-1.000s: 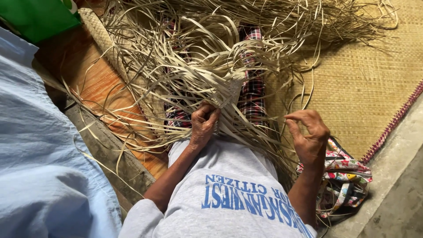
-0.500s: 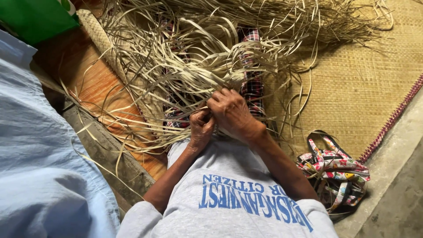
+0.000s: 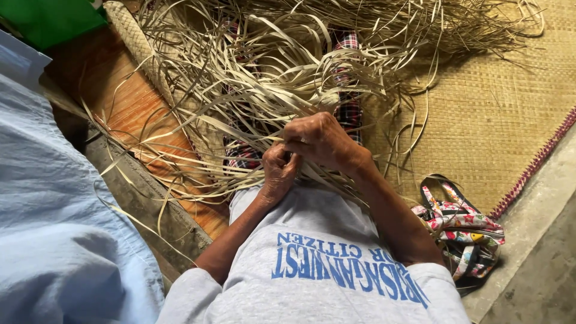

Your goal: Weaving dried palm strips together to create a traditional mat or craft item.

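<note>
Since a second ago, right hand (image 3: 321, 141) has swung in beside left hand (image 3: 279, 171); both close on dried straw strips (image 3: 258, 96) lying across the lap, pinching strands to keep them ordered.

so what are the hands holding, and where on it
Both the left hand and right hand pinch the dried straw strips at their near, gathered ends.

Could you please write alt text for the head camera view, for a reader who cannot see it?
Seen from above, a person's left hand and right hand meet, pinching pale dried leaf strips that fan out over a woven mat. A colourful patterned bag lies at the right, blue cloth at the left.
</note>
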